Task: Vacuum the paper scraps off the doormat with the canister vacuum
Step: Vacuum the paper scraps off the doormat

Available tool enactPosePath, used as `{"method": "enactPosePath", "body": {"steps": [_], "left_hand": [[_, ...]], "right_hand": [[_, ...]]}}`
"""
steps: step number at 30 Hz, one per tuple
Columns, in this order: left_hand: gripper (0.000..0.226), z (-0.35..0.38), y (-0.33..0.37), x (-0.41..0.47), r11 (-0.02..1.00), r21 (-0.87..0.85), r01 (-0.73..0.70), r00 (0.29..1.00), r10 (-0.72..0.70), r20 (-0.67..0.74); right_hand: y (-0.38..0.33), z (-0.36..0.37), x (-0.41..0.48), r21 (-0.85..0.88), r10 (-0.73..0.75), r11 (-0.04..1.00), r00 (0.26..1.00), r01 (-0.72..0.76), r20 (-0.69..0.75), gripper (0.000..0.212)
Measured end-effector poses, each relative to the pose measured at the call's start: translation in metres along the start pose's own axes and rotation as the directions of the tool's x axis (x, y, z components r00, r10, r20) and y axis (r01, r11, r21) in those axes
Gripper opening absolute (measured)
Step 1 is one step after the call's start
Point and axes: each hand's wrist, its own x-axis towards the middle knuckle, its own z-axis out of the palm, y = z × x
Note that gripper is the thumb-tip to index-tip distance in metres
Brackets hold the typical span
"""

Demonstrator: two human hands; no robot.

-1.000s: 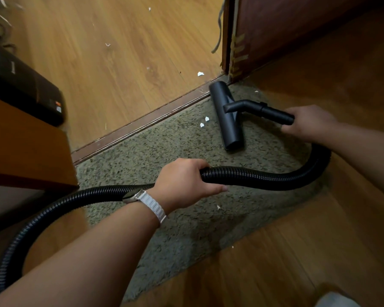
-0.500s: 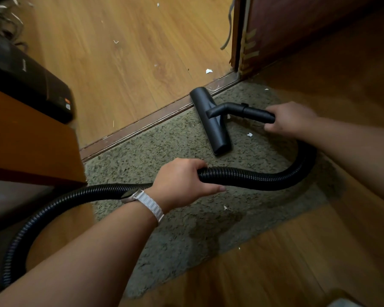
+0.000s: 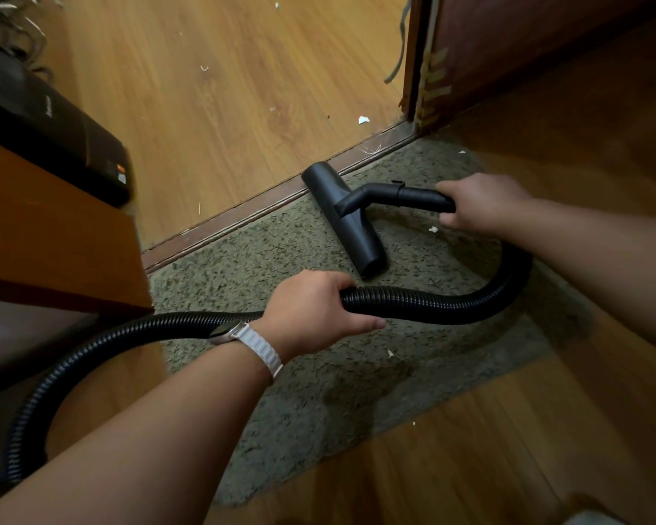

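Both grips closed: right hand (image 3: 481, 204) on wand (image 3: 421, 194), left hand (image 3: 311, 310) on hose (image 3: 451, 306); no legible writing.

Matt black plastic nozzle (image 3: 347, 217), ribbed glossy hose (image 3: 432, 305), rough shaggy doormat (image 3: 266, 259), smooth wood-look floor (image 3: 224, 89).
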Motion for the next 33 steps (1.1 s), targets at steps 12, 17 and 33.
{"method": "enactPosePath", "body": {"steps": [12,17,33], "left_hand": [[0.054,0.01,0.015,0.011,0.999,0.025,-0.033,0.999,0.034,-0.019],[0.053,0.016,0.032,0.017,0.998,0.006,-0.059,0.998,0.059,-0.015],[0.051,0.007,0.023,0.009,0.999,-0.036,-0.011,1.0,0.012,0.019]], "right_hand": [[0.066,0.01,-0.037,0.169,0.222,0.959,0.974,-0.227,0.047,0.031],[0.092,0.015,-0.049,0.156,0.293,0.94,0.952,-0.303,0.084,0.035],[0.043,0.006,-0.021,0.138,0.103,0.983,0.99,-0.117,0.1,0.025]]}}
